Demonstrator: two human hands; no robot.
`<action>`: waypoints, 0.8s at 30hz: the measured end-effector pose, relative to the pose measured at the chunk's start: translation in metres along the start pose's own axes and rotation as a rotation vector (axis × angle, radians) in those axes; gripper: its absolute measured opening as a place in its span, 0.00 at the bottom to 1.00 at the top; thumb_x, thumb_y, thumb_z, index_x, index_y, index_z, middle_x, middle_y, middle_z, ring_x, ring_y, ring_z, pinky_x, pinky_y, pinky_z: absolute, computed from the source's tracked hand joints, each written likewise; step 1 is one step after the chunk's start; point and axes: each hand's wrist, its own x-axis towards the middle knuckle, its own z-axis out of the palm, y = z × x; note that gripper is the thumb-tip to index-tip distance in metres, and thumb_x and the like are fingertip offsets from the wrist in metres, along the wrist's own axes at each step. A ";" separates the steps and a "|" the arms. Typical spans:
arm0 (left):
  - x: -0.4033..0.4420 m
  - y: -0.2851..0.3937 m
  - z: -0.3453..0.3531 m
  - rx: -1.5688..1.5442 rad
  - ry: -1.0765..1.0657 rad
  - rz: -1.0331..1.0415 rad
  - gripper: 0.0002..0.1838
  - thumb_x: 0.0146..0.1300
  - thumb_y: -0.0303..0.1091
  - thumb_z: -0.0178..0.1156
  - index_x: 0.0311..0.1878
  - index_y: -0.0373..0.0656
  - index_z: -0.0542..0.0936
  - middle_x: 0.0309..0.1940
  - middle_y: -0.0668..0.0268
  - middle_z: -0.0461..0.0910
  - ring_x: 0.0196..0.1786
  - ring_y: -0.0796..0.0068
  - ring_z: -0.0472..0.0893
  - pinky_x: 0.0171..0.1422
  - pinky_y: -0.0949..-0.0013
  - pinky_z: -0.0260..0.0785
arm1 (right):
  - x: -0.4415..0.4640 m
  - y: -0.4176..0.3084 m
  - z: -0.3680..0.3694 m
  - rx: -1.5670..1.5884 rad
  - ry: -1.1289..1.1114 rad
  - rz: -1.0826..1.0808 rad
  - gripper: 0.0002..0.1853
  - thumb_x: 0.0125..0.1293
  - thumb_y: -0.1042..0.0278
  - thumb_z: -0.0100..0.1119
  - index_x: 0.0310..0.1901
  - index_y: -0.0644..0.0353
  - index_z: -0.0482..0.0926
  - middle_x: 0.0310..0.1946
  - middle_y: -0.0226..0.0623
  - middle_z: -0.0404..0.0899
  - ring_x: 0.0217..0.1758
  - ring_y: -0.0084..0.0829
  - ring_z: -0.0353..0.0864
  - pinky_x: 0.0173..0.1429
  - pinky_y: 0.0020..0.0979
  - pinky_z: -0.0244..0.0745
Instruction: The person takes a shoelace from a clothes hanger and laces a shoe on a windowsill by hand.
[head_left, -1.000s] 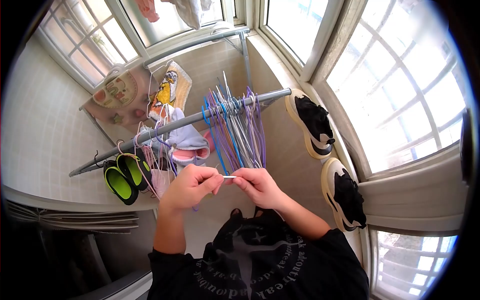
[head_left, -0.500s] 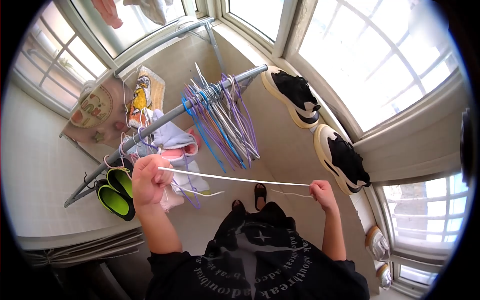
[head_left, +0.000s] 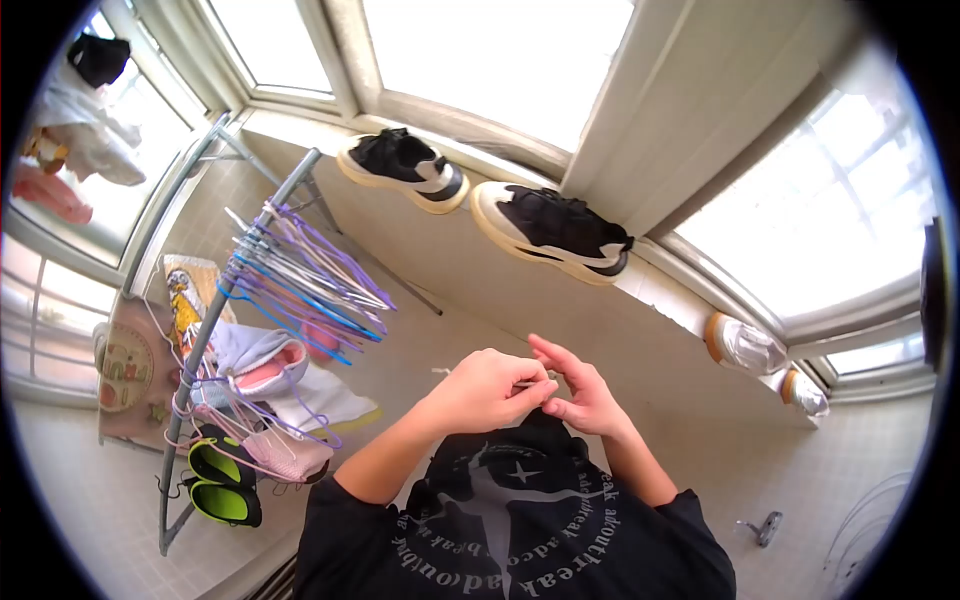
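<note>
Lining sill [head_left: 655,296]: sneakers [head_left: 560,232] | rail [head_left: 296,180]: hangers [head_left: 318,275], clogs [head_left: 226,503] | left hand [head_left: 488,390] mostly hides cord [head_left: 441,371]

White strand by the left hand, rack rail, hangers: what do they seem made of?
White strand: only a short end shows by the left hand, too little to tell its material.
Rack rail: probably metal, a smooth grey tube with a soft sheen.
Hangers: perhaps plastic-coated wire, going by thin rods in purple, blue and whitish colours; the core is hidden.
</note>
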 end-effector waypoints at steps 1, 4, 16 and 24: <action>0.011 0.002 0.012 0.029 0.014 0.026 0.13 0.76 0.41 0.66 0.41 0.41 0.88 0.22 0.60 0.81 0.23 0.69 0.78 0.31 0.66 0.68 | -0.011 -0.006 -0.009 -0.011 0.026 0.051 0.29 0.74 0.60 0.74 0.71 0.63 0.79 0.52 0.40 0.90 0.54 0.35 0.89 0.63 0.34 0.80; 0.038 0.020 0.034 0.092 -0.056 -0.046 0.13 0.76 0.41 0.67 0.39 0.41 0.88 0.23 0.59 0.82 0.23 0.67 0.78 0.31 0.66 0.69 | -0.047 -0.010 -0.049 -0.260 0.125 0.053 0.10 0.79 0.67 0.67 0.53 0.65 0.89 0.33 0.34 0.89 0.32 0.24 0.81 0.38 0.28 0.77; 0.107 0.045 0.126 -0.129 -0.046 0.031 0.07 0.74 0.29 0.72 0.41 0.35 0.92 0.27 0.73 0.84 0.28 0.87 0.75 0.32 0.78 0.65 | -0.288 0.002 -0.214 0.095 0.871 0.129 0.15 0.82 0.66 0.59 0.35 0.65 0.84 0.22 0.24 0.76 0.23 0.15 0.69 0.31 0.23 0.67; 0.150 0.064 0.210 -0.350 -0.188 -0.034 0.07 0.75 0.27 0.69 0.46 0.34 0.92 0.28 0.70 0.85 0.29 0.84 0.78 0.32 0.77 0.69 | -0.373 0.021 -0.276 -0.216 1.050 0.235 0.07 0.77 0.72 0.63 0.39 0.63 0.84 0.29 0.29 0.82 0.33 0.22 0.78 0.40 0.28 0.76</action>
